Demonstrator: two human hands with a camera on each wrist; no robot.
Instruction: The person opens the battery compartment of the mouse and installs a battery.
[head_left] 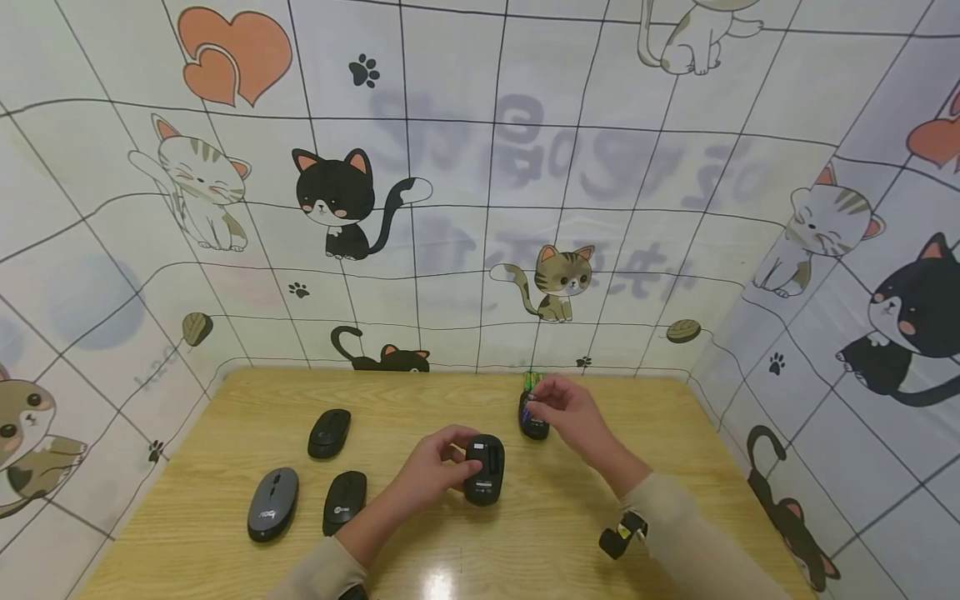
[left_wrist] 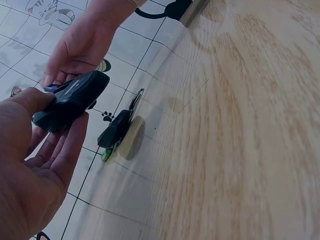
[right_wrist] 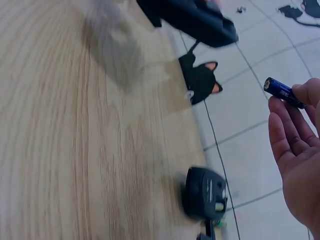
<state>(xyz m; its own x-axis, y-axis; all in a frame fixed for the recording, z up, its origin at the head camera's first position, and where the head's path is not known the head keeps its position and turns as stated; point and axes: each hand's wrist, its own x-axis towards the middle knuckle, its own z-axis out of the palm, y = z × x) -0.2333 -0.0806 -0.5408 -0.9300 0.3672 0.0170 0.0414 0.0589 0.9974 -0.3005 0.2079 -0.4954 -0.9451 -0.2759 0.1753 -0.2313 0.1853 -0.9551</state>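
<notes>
My left hand (head_left: 431, 468) grips a black computer mouse (head_left: 486, 487) above the table. The mouse's underside faces up, showing labels and a long dark slot. In the left wrist view my thumb lies along one side of the mouse (left_wrist: 75, 102) and my fingers support it from below. My right hand (head_left: 573, 417) is raised to the right of it, pinching a small blue battery (right_wrist: 282, 91) between thumb and fingertips. Below the right hand another black mouse (head_left: 535, 429) lies on the table, partly hidden, with green batteries (head_left: 531, 382) just behind it.
On the left of the wooden table (head_left: 420, 550) lie a grey mouse (head_left: 273, 507) and two black mice, one near the back (head_left: 329, 433) and one nearer my left forearm (head_left: 345, 500). A cat-patterned cloth (head_left: 450, 167) encloses the back and sides.
</notes>
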